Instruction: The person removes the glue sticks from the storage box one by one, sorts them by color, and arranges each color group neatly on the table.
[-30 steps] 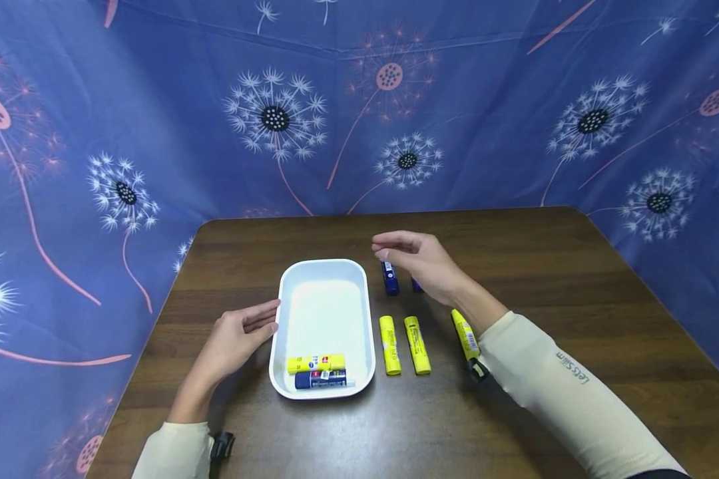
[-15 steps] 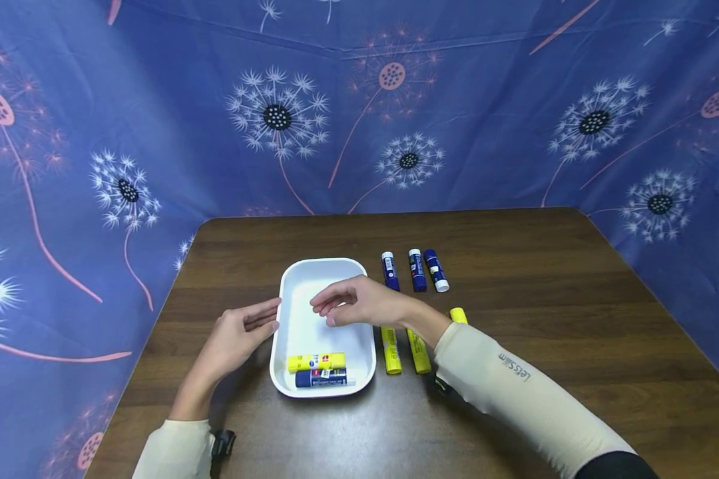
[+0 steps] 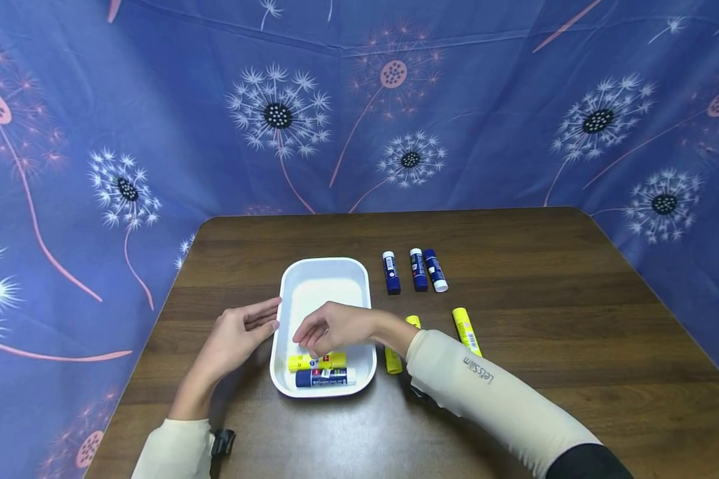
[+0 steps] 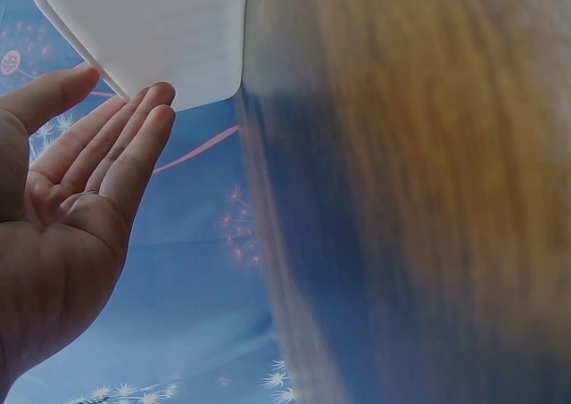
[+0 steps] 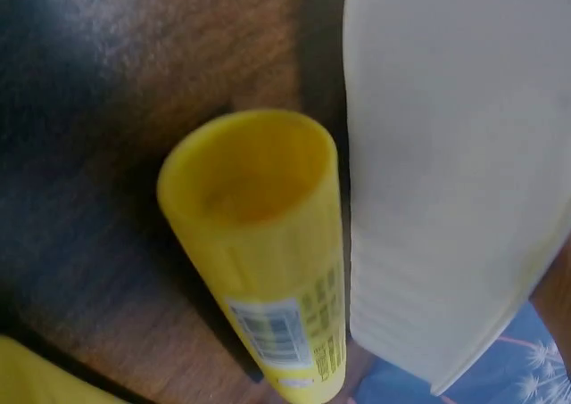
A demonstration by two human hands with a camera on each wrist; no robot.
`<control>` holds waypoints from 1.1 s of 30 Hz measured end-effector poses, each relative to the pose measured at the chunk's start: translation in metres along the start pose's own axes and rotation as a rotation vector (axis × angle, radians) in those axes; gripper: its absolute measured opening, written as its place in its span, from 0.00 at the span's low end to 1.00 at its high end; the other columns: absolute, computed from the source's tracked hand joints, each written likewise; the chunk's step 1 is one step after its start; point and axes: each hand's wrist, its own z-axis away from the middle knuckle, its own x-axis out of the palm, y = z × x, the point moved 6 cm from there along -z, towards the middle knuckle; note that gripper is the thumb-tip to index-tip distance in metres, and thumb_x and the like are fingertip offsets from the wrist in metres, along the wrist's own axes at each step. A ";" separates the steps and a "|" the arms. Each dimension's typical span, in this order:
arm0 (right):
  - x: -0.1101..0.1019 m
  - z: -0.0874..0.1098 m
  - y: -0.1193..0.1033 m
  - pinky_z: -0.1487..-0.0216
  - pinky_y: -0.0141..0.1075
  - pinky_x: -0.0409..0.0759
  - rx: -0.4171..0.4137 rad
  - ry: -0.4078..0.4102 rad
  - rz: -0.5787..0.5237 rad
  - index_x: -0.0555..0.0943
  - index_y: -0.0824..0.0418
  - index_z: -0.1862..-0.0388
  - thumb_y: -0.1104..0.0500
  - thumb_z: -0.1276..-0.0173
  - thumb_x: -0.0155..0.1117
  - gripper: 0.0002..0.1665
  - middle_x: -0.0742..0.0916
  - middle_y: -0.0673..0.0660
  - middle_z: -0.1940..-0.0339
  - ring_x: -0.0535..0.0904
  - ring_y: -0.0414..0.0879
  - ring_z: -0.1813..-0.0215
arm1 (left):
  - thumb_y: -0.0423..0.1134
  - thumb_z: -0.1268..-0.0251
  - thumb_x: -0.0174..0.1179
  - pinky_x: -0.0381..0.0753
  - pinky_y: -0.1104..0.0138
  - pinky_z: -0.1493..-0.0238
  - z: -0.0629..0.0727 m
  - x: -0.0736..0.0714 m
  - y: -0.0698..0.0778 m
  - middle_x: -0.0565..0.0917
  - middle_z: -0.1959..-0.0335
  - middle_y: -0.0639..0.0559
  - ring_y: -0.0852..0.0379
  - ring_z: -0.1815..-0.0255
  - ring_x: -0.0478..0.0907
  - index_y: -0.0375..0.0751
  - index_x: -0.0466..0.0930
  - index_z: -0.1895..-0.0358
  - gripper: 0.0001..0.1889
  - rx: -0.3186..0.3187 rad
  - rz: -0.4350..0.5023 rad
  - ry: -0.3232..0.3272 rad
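Observation:
A white tray (image 3: 323,283) holds a yellow glue stick (image 3: 337,360) and a dark blue glue stick (image 3: 319,378) lying side by side at its near end. My left hand (image 3: 234,339) touches the tray's left side with extended fingers and thumb; in the left wrist view the fingertips (image 4: 159,96) meet its outer wall. Over the tray, my right hand (image 3: 338,327) is bent down, fingers loosely curved, its tips by the yellow glue stick. Nothing shows in its grasp. The right wrist view shows no hand, only a yellow glue stick (image 5: 268,270) outside the tray wall (image 5: 428,172).
Right of the tray, yellow glue sticks lie on the wooden table (image 3: 545,299): one (image 3: 393,362) and another (image 3: 414,321) partly under my right arm, a third (image 3: 467,329) farther right. Behind them are three blue glue sticks (image 3: 419,271). A blue patterned cloth (image 3: 479,133) hangs behind.
My right hand has moved left and toward me, from above the blue glue sticks to over the tray's near end. The left hand and tray have stayed in place.

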 end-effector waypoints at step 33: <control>-0.002 0.024 -0.029 0.48 0.24 0.84 -0.074 0.247 0.246 0.87 0.61 0.43 0.67 0.34 0.72 0.19 0.91 0.52 0.52 0.81 0.36 0.56 | 0.34 0.29 0.66 0.86 0.57 0.39 0.001 0.002 0.000 0.86 0.39 0.40 0.45 0.37 0.85 0.38 0.78 0.31 0.25 -0.016 -0.024 -0.003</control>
